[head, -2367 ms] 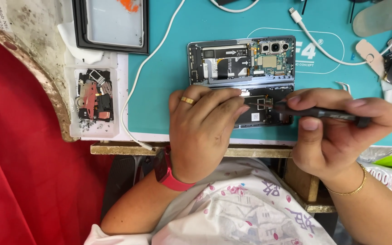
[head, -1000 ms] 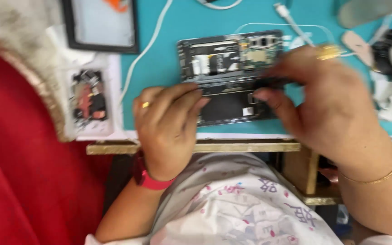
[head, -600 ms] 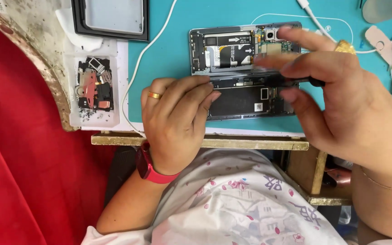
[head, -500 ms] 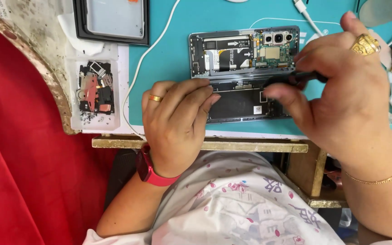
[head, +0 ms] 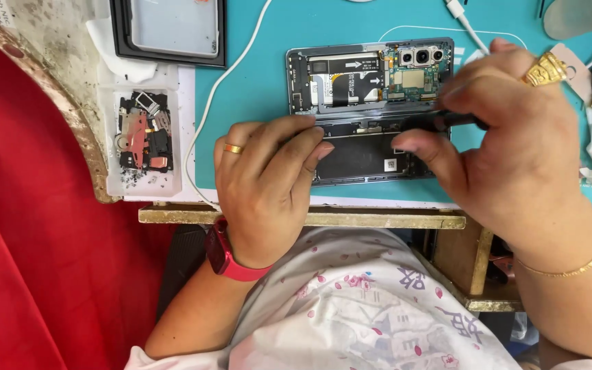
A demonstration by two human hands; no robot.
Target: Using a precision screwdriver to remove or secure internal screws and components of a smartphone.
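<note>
Between both hands' fingers (head: 289, 147), opened phone (head: 368, 113)

The scene is brightly and evenly lit from above, with saturated colour on the teal mat (head: 255, 89) and red cloth (head: 29, 260). Shadows are soft and short, lying under the left hand (head: 265, 185) and right hand (head: 508, 151) on the opened phone (head: 351, 89), with a darker patch beneath the table edge (head: 303, 216). Focus is sharp across the centre with no motion blur; mild glare sits on the gold ring (head: 547, 68) and the grey tray (head: 173, 27), and straight lines bend slightly near the frame's edges.
</note>
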